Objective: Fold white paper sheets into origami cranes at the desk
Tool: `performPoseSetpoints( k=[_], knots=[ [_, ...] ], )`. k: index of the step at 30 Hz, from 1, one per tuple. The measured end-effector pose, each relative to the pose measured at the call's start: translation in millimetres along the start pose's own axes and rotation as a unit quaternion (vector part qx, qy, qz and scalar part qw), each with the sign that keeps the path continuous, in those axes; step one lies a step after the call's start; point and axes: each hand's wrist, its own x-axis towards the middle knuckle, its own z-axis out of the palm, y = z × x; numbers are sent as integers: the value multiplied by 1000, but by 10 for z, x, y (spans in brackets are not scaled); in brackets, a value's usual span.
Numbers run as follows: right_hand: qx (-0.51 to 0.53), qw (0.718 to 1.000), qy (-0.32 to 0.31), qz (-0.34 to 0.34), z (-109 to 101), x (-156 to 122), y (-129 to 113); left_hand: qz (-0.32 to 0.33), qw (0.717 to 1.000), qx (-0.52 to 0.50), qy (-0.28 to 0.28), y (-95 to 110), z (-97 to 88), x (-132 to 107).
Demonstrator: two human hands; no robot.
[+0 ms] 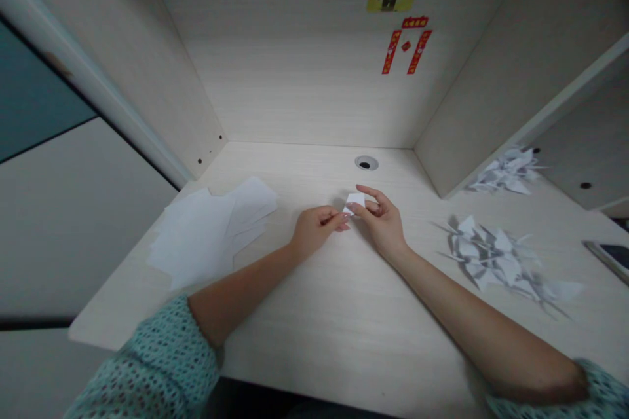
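Note:
A small folded piece of white paper (356,200) is held up between my two hands, over the middle of the desk. My left hand (317,226) pinches its lower left corner between thumb and fingertips. On the other side my right hand (386,219) grips it with the thumb across its front, while the index finger stretches out above the paper's top edge. My fingers cover the paper's lower part, so its full shape is hidden.
Loose white paper sheets (196,229) lie overlapping on the left of the desk (314,327). At the right sits a pile of folded paper cranes (496,255), with another crane heap (511,170) behind it. A phone (612,255) lies at the far right, and a cable hole (366,163) is at the back.

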Motion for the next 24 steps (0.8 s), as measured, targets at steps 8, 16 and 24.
performPoseSetpoints(
  k=[8,16,24],
  knots=[
    [-23,996,20,-85,25,-21,38,15,1000,5,12,9,-9,-1],
    [-161,973,-17,-162,-43,-17,109,40,997,68,-4,37,-50,6],
    [-225,949,-106,-193,-31,-57,66,21,999,3,30,40,-50,31]
  ],
)
